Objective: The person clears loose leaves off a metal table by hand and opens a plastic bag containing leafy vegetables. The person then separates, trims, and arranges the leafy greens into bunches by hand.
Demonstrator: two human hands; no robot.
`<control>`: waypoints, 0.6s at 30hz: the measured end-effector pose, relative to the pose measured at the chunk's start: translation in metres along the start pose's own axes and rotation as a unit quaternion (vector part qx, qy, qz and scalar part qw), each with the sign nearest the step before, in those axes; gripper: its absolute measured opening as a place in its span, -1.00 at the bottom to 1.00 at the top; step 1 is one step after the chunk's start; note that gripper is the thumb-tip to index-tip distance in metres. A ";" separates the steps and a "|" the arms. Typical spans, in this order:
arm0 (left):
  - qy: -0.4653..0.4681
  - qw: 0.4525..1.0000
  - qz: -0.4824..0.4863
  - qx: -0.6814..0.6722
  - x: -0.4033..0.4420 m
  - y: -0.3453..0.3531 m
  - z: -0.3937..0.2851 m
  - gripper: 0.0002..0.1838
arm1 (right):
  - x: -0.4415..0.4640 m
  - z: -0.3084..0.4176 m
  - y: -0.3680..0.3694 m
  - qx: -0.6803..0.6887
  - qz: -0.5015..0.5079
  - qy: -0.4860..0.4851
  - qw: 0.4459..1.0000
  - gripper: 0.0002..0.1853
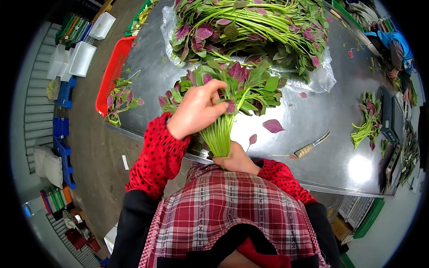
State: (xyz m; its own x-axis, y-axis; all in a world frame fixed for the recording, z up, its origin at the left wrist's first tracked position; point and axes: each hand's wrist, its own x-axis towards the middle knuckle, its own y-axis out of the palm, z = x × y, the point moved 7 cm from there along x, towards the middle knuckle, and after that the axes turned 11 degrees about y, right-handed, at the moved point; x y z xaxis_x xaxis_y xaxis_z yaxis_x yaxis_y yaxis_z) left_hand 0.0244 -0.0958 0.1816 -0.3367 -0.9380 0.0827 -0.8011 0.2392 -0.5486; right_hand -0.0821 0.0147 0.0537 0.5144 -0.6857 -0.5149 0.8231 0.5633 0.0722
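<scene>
Head view: right hand [237,158] gripping leafy bunch [220,131] by lower end, over near edge of metal table [326,154], prob keeping it together. Left hand [196,107] curling around upper part, can't tell if pinching anything. Knife [312,145] lying right, guessing for easy reach.

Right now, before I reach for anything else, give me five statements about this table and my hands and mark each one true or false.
1. Your right hand holds the bunch low on its stems. True.
2. Your left hand is holding the knife. False: it is at the bunch, nearer the leaves; the knife lies on the metal table.
3. A red crate is at the table's left side. True.
4. The large pile lies directly on bare metal. False: clear plastic is spread beneath it.
5. A loose purple leaf lies on the table. True.
</scene>
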 end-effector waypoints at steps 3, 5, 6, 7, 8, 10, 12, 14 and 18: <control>0.027 0.990 0.086 0.113 0.012 0.017 0.007 -0.78 | 0.000 -0.001 0.000 -0.011 -0.009 -0.018 1.000 -0.65; 0.056 0.993 0.080 0.071 0.004 0.022 0.006 -0.85 | -0.001 0.001 -0.004 0.004 -0.007 -0.012 1.000 -0.64; 0.047 0.993 0.064 0.091 -0.003 0.019 0.005 -0.86 | -0.002 0.000 -0.004 0.018 -0.002 -0.004 1.000 -0.63; 0.039 0.992 0.047 0.111 -0.010 0.015 0.005 -0.87 | -0.001 -0.002 -0.005 0.023 -0.004 -0.004 1.000 -0.63; 0.037 0.993 0.098 0.060 -0.019 0.019 0.005 -0.89 | 0.000 -0.006 -0.005 0.024 0.009 0.014 1.000 -0.62; 0.040 0.994 0.099 -0.034 -0.030 0.022 0.006 -0.88 | 0.002 -0.009 -0.003 0.028 0.023 0.032 0.999 -0.61; 0.011 0.999 0.037 -0.019 -0.023 0.011 0.003 -0.80 | 0.001 -0.003 -0.003 0.047 0.013 -0.003 0.999 -0.66; -0.024 0.998 0.013 0.053 -0.003 0.000 -0.003 -0.65 | 0.004 -0.004 0.000 0.012 0.011 -0.006 1.000 -0.60; 0.076 0.974 0.058 0.204 0.008 0.014 0.016 -0.74 | 0.002 0.001 -0.003 -0.055 0.013 -0.002 0.998 -0.50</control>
State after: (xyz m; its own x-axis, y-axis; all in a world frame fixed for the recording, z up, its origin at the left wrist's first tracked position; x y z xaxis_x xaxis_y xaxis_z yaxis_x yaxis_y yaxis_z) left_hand 0.0187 -0.1040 0.1617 -0.5072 -0.8554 0.1051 -0.5002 0.1929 -0.8442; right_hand -0.0834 0.0114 0.0529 0.5363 -0.6718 -0.5110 0.7782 0.6280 -0.0088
